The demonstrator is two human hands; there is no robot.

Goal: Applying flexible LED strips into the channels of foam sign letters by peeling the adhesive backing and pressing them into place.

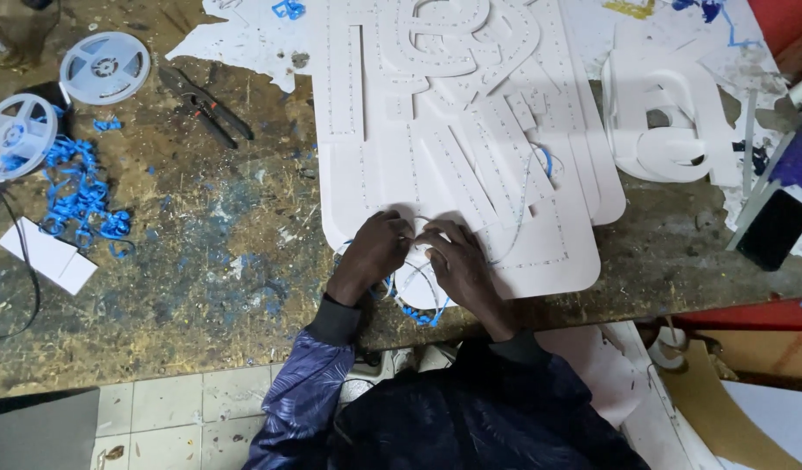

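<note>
A large white sign panel [471, 113] with raised cut-out letters and dotted strip lines lies on the worn wooden workbench [201, 261]. My left hand [375, 252] and my right hand [453, 257] rest close together on the panel's near edge, fingertips almost touching. Both pinch a thin white light strip [518, 196] that loops under my hands and runs up across the panel. Peeled blue backing tape [423, 315] hangs at the bench edge below my hands.
Two white strip reels [105, 65] [16, 132] and a heap of blue tape scraps [79, 196] lie at the left. Black pliers [205, 104] lie beside them. White cut-out letters [666, 122] and a dark phone [773, 228] are at the right. Tiled floor shows below.
</note>
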